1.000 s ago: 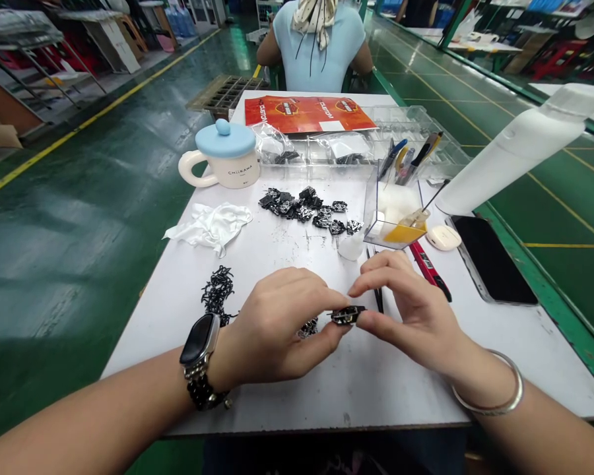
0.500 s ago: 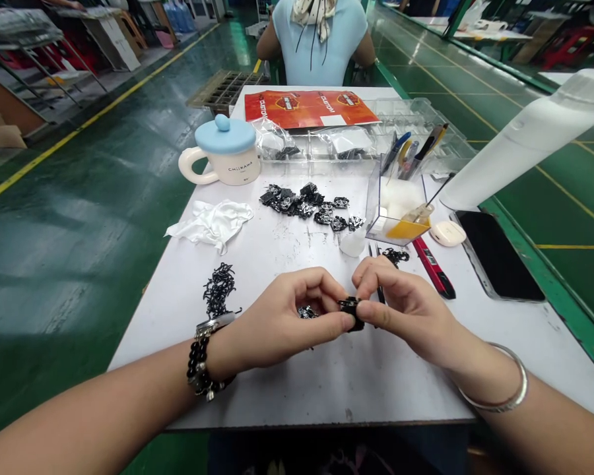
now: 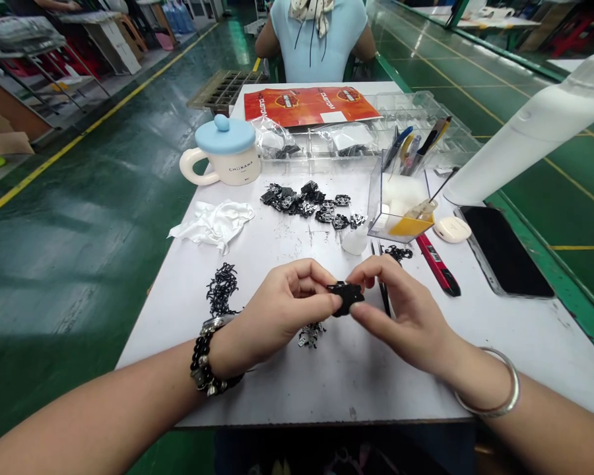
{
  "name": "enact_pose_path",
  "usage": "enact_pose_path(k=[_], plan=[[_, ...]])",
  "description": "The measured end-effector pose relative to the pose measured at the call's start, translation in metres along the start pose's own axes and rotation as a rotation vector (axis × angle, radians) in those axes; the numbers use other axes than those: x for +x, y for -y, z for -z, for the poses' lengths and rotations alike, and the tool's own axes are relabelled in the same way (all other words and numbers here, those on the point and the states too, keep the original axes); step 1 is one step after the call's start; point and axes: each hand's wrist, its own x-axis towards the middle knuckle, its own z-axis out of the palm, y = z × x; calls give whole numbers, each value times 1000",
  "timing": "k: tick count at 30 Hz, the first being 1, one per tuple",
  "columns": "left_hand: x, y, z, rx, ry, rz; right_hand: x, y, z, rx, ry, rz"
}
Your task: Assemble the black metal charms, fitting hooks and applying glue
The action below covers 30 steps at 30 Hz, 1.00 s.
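A small flat black part is pinched between the thumb and fingers of my left hand. My right hand touches the part's right side with thumb and index finger. Beneath my left hand lies a small pile of silvery metal pieces. Thin black hook-like pieces are heaped left of my left hand. Farther back sits a cluster of black and silver assemblies. Black tweezers lie partly behind my right hand, next to more small black pieces.
Around the white table are a lidded mug, a white cloth, a clear pen holder, a red cutter, a phone and a tall white bottle. A person sits beyond the table.
The black part has turned so its broad flat face shows. My right hand's fingers have spread wider around it, and more of the silvery pile is uncovered.
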Motion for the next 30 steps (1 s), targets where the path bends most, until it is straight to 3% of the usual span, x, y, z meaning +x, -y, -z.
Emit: enact_pose_path(k=[4, 8, 11, 14, 18, 23, 25, 30], plan=[[-1, 2, -1, -14, -8, -12, -3, 4, -7, -97, 1, 42], [-1, 3, -2, -6, -39, -27, -2, 0, 0, -34, -6, 31], [0, 2, -3, 1, -75, 0, 7, -11, 11, 27, -235, 10], [1, 2, -4, -6, -86, 36, 21, -26, 18, -143, -382, -63], [2, 2, -6, -31, -92, 64, 40, -41, 16, -472, -240, -159], [1, 1, -8, -31, -94, 83, 46, -42, 12, -525, -228, -122], [1, 1, -8, -29, -97, 90, 43, -37, 12, -389, -279, -127], [2, 1, -7, -38, -96, 103, 33, -17, 20, 440, -361, -204]])
